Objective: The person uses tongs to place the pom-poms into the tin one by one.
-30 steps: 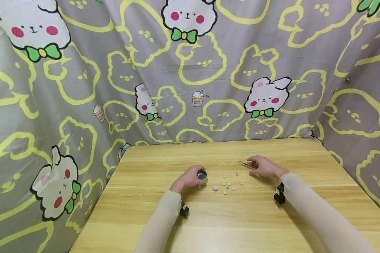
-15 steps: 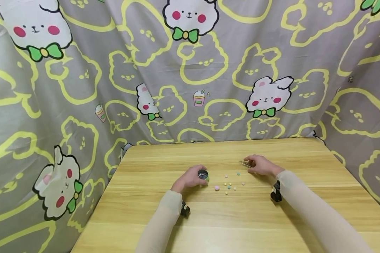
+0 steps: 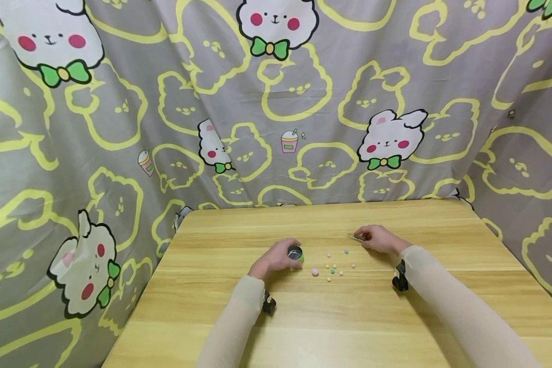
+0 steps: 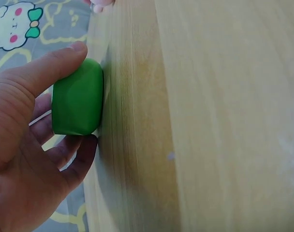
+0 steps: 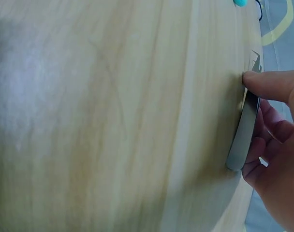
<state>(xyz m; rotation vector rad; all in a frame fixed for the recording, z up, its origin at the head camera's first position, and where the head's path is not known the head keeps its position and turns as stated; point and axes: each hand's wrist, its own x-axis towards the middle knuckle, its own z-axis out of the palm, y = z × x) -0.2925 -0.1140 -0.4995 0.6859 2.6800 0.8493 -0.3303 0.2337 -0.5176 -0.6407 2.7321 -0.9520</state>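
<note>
My left hand [image 3: 279,255] holds a small round green container [image 4: 78,99], thumb on one side and fingers curled round the other. Its dark open top [image 3: 295,252] shows in the head view, and its base is right at the table surface. Off to the right, my right hand [image 3: 381,239] pinches a pair of metal tweezers [image 5: 244,130] between thumb and fingers. The tweezers lie low over the wood, thin tips pointing away from the palm. Between the hands are several small pastel balls, among them a larger pink ball [image 3: 315,272] and a blue ball [image 3: 346,251].
The light wooden table [image 3: 331,327] carries all of these things. A grey curtain [image 3: 253,102] with cartoon bears hangs behind its far edge and along both sides. Each wrist bears a small black camera, such as the right wrist camera [image 3: 400,278].
The right thumb has drawn in from apart, so that thumb and fingers now pinch the tweezers. My left hand stays round the container, and the balls keep their places.
</note>
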